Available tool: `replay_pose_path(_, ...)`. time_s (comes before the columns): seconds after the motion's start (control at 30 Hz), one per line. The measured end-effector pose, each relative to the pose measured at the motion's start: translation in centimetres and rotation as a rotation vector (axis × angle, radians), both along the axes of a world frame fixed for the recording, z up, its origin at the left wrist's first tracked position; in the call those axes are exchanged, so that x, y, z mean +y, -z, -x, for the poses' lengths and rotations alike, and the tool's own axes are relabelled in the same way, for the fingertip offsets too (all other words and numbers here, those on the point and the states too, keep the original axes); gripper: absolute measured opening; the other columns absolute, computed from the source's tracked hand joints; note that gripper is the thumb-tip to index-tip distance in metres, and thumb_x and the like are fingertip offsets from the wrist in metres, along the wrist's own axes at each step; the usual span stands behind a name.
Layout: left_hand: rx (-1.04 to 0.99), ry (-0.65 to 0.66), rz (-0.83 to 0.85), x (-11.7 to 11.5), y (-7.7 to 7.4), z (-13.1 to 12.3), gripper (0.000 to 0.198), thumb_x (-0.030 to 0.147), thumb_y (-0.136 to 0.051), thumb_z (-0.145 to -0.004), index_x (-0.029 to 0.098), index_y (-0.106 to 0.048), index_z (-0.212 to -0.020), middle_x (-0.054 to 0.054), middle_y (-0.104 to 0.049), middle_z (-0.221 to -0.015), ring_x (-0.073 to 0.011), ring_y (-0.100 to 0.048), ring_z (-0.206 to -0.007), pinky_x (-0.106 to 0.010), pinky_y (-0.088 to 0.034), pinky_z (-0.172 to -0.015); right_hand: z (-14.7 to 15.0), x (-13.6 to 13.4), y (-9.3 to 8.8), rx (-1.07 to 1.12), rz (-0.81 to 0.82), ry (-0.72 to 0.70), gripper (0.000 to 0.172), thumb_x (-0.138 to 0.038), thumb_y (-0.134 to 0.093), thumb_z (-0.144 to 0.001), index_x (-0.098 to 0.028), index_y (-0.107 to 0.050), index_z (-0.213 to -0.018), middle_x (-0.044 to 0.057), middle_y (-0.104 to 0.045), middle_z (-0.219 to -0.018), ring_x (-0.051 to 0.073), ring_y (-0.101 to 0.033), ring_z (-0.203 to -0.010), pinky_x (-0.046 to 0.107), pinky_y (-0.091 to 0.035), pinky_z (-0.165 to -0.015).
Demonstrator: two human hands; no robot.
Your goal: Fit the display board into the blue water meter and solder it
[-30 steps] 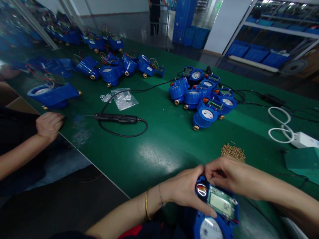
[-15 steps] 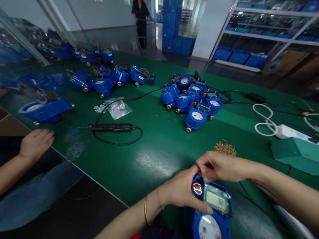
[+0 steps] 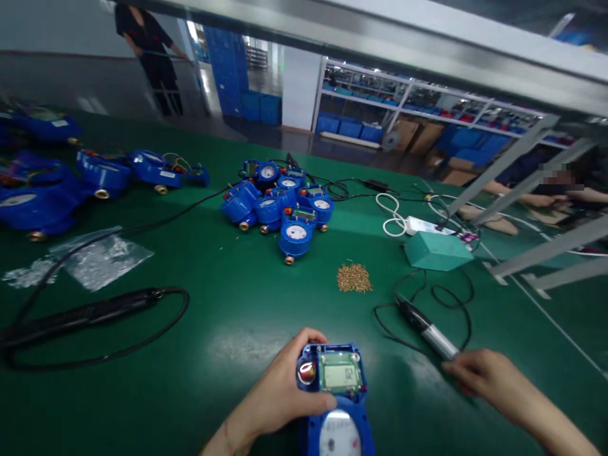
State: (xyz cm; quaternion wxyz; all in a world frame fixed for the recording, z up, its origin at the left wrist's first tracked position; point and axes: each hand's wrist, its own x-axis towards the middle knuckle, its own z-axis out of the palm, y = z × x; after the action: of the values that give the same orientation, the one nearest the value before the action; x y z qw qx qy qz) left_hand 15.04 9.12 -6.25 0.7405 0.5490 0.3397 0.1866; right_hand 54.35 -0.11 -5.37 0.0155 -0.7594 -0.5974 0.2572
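My left hand (image 3: pixel 289 386) is closed around a blue water meter (image 3: pixel 339 405) at the front of the table, its thumb lying across the body. The meter has a round white dial and an exposed circuit board with a small display. To the right, my right hand (image 3: pixel 479 373) grips the end of an electric screwdriver (image 3: pixel 434 335) with a silver and black body; it lies on the table with its cord attached. A pile of small brass screws (image 3: pixel 354 278) sits beyond the held meter.
Several blue meters (image 3: pixel 294 234) stand grouped mid-table, with more at the left. A second black screwdriver (image 3: pixel 95 313) and a plastic bag (image 3: pixel 107 256) of small clear parts lie at left. A green box (image 3: pixel 439 251) and a white power strip (image 3: pixel 422 226) are at right. Metal legs (image 3: pixel 546 253) rise beyond.
My right hand has left the meter's top corner and moved right to the screwdriver. My left hand still holds the meter. The view has swung to the right.
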Motion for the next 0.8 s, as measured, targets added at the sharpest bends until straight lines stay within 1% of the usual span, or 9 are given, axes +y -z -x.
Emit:
replay_pose_path(0.07,-0.023,0.01,0.023,0.1,0.0,0.0,0.064,0.026,-0.082,-0.064,0.023,-0.047,-0.118,-0.002,-0.067,-0.105,-0.0211,-0.065,-0.092,-0.03,-0.048,-0.077,2.6,-0.9,2.9,0.016,-0.017,-0.063,0.035,-0.038,-0.044,-0.086,-0.023,-0.073,-0.073,0.008,-0.07,-0.068,0.025,-0.069,-0.065,0.037,-0.056,-0.065)
replay_pose_path(0.13,-0.033,0.015,0.026,0.1,0.0,0.0,0.064,0.027,-0.081,-0.064,0.023,-0.047,-0.118,-0.003,-0.067,-0.108,-0.0218,-0.065,-0.093,-0.031,-0.048,-0.079,4.7,-0.9,5.1,-0.055,-0.104,-0.051,0.043,-0.026,-0.036,-0.089,-0.015,-0.073,-0.108,0.015,-0.072,-0.1,0.028,-0.071,-0.093,0.041,-0.056,-0.088)
replay_pose_path(0.2,-0.038,0.013,0.012,0.2,0.2,0.1,0.065,0.03,-0.082,-0.064,0.023,-0.047,-0.118,-0.004,-0.066,-0.112,-0.023,-0.064,-0.095,-0.033,-0.048,-0.081,5.8,-0.5,6.2,-0.149,-0.184,-0.01,0.054,-0.02,-0.029,-0.092,-0.006,-0.059,-0.134,0.023,-0.066,-0.116,0.033,-0.066,-0.106,0.048,-0.052,-0.097)
replay_pose_path(0.3,-0.055,0.02,-0.015,0.3,0.6,0.2,0.067,0.039,-0.082,-0.066,0.023,-0.046,-0.12,-0.005,-0.066,-0.112,-0.0247,-0.064,-0.097,-0.035,-0.047,-0.082,5.6,0.4,6.2,-0.271,-0.266,0.058,0.056,-0.017,-0.026,-0.094,-0.004,-0.043,-0.147,0.026,-0.059,-0.126,0.035,-0.059,-0.115,0.051,-0.047,-0.102)
replay_pose_path(0.43,-0.044,0.038,-0.042,0.5,0.9,0.3,0.069,0.043,-0.082,-0.067,0.024,-0.044,-0.121,-0.006,-0.067,-0.113,-0.026,-0.065,-0.099,-0.035,-0.047,-0.083,3.5,2.1,5.5,-0.377,-0.291,0.203,0.055,-0.005,-0.043,-0.084,0.0,-0.048,-0.138,0.027,-0.06,-0.115,0.037,-0.059,-0.106,0.053,-0.048,-0.093)
replay_pose_path(0.5,-0.035,0.04,-0.056,0.5,0.9,0.4,0.069,0.042,-0.082,-0.068,0.024,-0.044,-0.122,-0.006,-0.067,-0.114,-0.0262,-0.064,-0.099,-0.036,-0.047,-0.084,2.4,3.1,5.3,-0.353,-0.274,0.26,0.041,0.0,-0.054,-0.074,-0.004,-0.061,-0.115,0.018,-0.064,-0.098,0.03,-0.062,-0.09,0.044,-0.051,-0.082)
replay_pose_path(0.57,-0.035,0.032,-0.066,0.4,0.7,0.4,0.067,0.04,-0.082,-0.068,0.023,-0.045,-0.121,-0.006,-0.067,-0.113,-0.0259,-0.064,-0.099,-0.036,-0.047,-0.085,1.4,3.7,5.0,-0.281,-0.293,0.298,0.023,-0.001,-0.061,-0.067,-0.011,-0.062,-0.088,0.006,-0.063,-0.082,0.02,-0.06,-0.075,0.033,-0.049,-0.073)
replay_pose_path(0.67,-0.05,0.011,-0.06,0.3,0.5,0.3,0.066,0.037,-0.082,-0.066,0.022,-0.047,-0.119,-0.006,-0.067,-0.112,-0.0249,-0.065,-0.097,-0.035,-0.047,-0.083,0.3,3.9,3.3,-0.158,-0.439,0.403,0.018,-0.013,-0.065,-0.062,-0.018,-0.056,-0.076,-0.002,-0.056,-0.067,0.015,-0.053,-0.061,0.028,-0.043,-0.063)
replay_pose_path(0.8,-0.071,-0.012,-0.013,0.0,0.3,0.0,0.065,0.032,-0.084,-0.064,0.021,-0.049,-0.118,-0.007,-0.068,-0.109,-0.0235,-0.066,-0.094,-0.033,-0.047,-0.08,-0.7,2.5,-1.2,-0.029,-0.808,0.68,0.034,-0.041,-0.069,-0.062,-0.024,-0.053,-0.086,0.001,-0.054,-0.067,0.021,-0.05,-0.056,0.035,-0.039,-0.055)
